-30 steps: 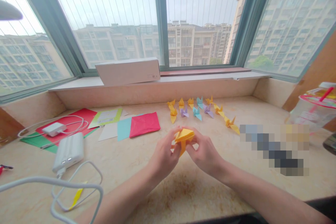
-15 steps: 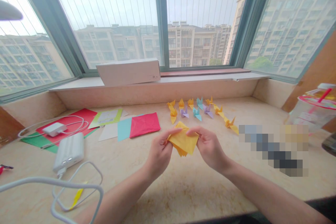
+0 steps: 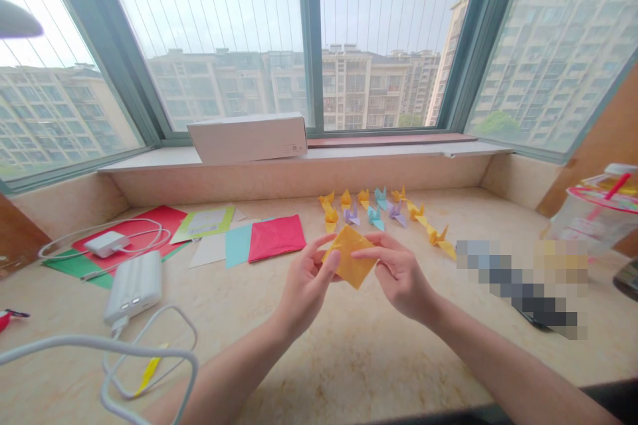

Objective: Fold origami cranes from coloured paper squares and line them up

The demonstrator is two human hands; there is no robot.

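Note:
A yellow sheet of origami paper (image 3: 353, 272), folded into a flat diamond, is held above the counter between both hands. My left hand (image 3: 310, 275) grips its left corner, thumb on the front face and fingers behind. On the other side my right hand (image 3: 401, 272) has its index finger lying across the paper's front near the right corner, with other fingers curled at the edge. Just beyond stand several folded paper cranes in yellow, blue and purple, among them a yellow crane (image 3: 439, 237) and a purple crane (image 3: 397, 214).
Left of my hands lie a red paper stack (image 3: 276, 238), a light blue sheet (image 3: 238, 246) and a white power bank (image 3: 133, 287) with looping cables. A white box (image 3: 249, 139) rests on the sill. At right stands a plastic cup (image 3: 573, 222) with a red straw.
The yellow paper has gone from a fold with loose lower flaps to a flat, neat diamond facing me. My right thumb has left its top, and the right index finger now lies across it.

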